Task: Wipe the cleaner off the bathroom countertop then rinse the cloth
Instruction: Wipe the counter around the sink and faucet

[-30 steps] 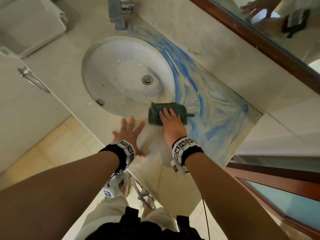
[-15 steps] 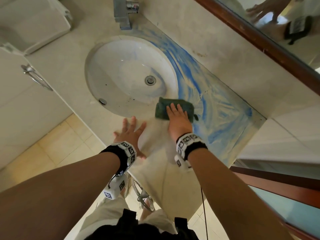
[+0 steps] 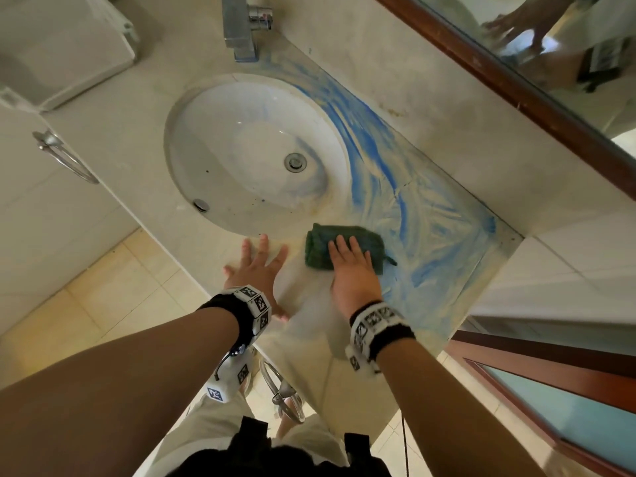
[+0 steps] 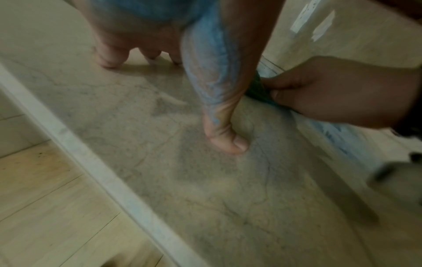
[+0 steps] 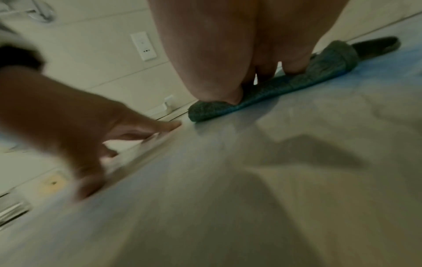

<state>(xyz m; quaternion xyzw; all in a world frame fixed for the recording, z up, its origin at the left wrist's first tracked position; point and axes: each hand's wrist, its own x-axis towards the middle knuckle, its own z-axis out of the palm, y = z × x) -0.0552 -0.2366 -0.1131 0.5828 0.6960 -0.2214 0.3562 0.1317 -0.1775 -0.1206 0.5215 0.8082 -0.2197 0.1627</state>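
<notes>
Change: the folded dark green cloth (image 3: 344, 251) and the right hand (image 3: 352, 270) on it sit nearer the counter's front edge than half a second ago, when they lay just off the basin rim; the left hand (image 3: 256, 270) has stayed where it was.
Right hand: flat, fingers straight, pressing the cloth down on the beige marble counter (image 3: 447, 139).
Left hand: open, fingers spread, palm flat on the counter, just left of the cloth and apart from it; blue smears show on its thumb (image 4: 217, 90).
Cleaner: blue streaked cleaner (image 3: 430, 215) covers the counter beyond and right of the right hand.
Count: one cloth, two hands, one white oval basin (image 3: 241, 149), one chrome tap (image 3: 242, 25).
</notes>
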